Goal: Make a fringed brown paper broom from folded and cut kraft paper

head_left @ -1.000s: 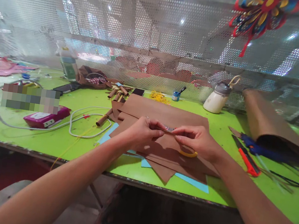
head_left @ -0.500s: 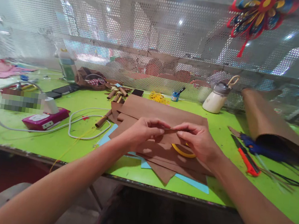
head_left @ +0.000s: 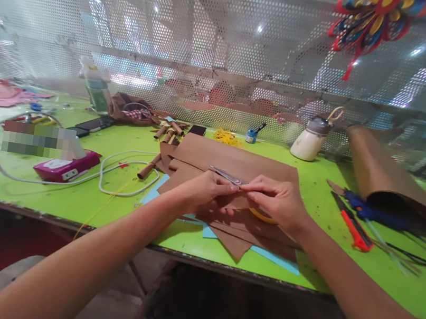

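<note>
A pair of scissors (head_left: 223,174) with yellow handles is in my right hand (head_left: 281,197). The blades point left across the top of my left hand's fingers, and a yellow loop shows below my right palm. My right thumb and forefinger pinch close to the blades' base. My left hand (head_left: 208,190) is closed, its thumb against the forefinger on the edge of a small brown paper piece (head_left: 237,202) between the hands. How much of that piece my fingers cover is hidden. Beneath both hands lie stacked brown paper sheets (head_left: 233,154), with light-blue paper (head_left: 276,259) under them.
Left are a purple power strip (head_left: 57,168), a white cable (head_left: 102,188) and brown paper rolls (head_left: 148,167). Yellow scraps (head_left: 227,137), a blue jar (head_left: 251,136) and a white bottle (head_left: 309,142) stand behind. Right are a red cutter (head_left: 355,229) and rolled brown paper (head_left: 387,169).
The scissor blades now show above my left hand; before, only the yellow handle was visible. My left fingers have shifted slightly, while both hands stay close together over the brown paper.
</note>
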Available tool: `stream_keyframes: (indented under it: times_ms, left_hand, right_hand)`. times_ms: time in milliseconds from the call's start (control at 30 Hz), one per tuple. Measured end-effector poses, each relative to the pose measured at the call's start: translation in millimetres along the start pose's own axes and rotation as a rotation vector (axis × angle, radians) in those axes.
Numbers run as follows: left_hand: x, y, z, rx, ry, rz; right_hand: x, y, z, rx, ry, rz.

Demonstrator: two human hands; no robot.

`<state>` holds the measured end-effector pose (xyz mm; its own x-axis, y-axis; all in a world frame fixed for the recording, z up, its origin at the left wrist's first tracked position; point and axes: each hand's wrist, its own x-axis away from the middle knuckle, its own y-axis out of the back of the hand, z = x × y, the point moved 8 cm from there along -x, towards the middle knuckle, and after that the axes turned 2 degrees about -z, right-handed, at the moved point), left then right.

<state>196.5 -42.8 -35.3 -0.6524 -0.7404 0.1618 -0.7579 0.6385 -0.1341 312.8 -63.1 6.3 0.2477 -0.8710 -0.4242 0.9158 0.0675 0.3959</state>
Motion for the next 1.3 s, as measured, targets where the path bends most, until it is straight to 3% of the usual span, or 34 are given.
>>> stream_keyframes:
  times_ms: [167, 400, 767, 1000, 1300]
  left_hand:
    - [3, 0, 2, -0.060, 0.049, -0.017]
    - [1, -5, 0, -0.047, -0.041, 0.025]
    - [-3, 2, -6, -0.303, -0.160, -0.101]
    - [-1, 0, -6, -0.432, -0.179, -0.089]
    - [6, -6, -22, -0.587, -0.254, -0.082]
  right_hand:
    - [0, -2, -6, 0.000, -0.042, 0.031]
    - [2, -4, -16, -0.049, -0.176, 0.103]
    - [1, -5, -29, 0.002, -0.312, 0.079]
    - [-1, 3, -37, 0.089, -0.247, 0.059]
    - [-1, 11, -11, 0.094, -0.088, 0.112]
